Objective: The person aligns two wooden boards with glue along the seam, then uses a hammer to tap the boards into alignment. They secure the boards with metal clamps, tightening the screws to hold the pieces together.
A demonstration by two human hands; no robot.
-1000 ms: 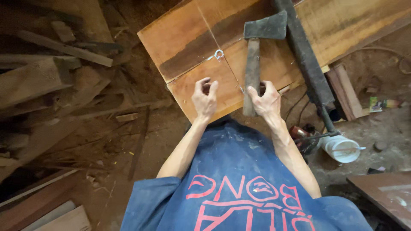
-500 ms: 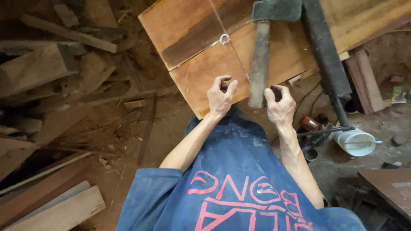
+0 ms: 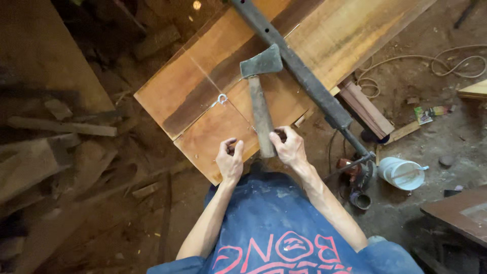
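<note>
**A:** Watching a guy working at a plank [image 3: 203, 96]. There's a hatchet [image 3: 259, 101] lying on it, head pointing away from him, handle end sitting right between his fingers. Anyone else see what he's fiddling with?

**B:** Barely. His left hand [image 3: 230, 161] is curling in at the near edge of the plank, thumb and fingertips pressed together on something small and dark, can't make out what. His right hand [image 3: 289, 148] is just right of the handle end, fingers bent and bunched, thumb side touching the wood of the handle. Neither hand is actually wrapping around it.

**A:** So both hands are nearly closed then?

**B:** Yeah, pinching rather than gripping. If you're handling small stuff like that, I'd say keep it over the plank so it doesn't drop into the scrap on the floor, and keep knuckles clear of the blade.

**A:** There's a screw eye [image 3: 221, 98] sitting further up past his left fingertips, and a long dark bar [image 3: 299, 71] running diagonally beyond his right ones.
</note>
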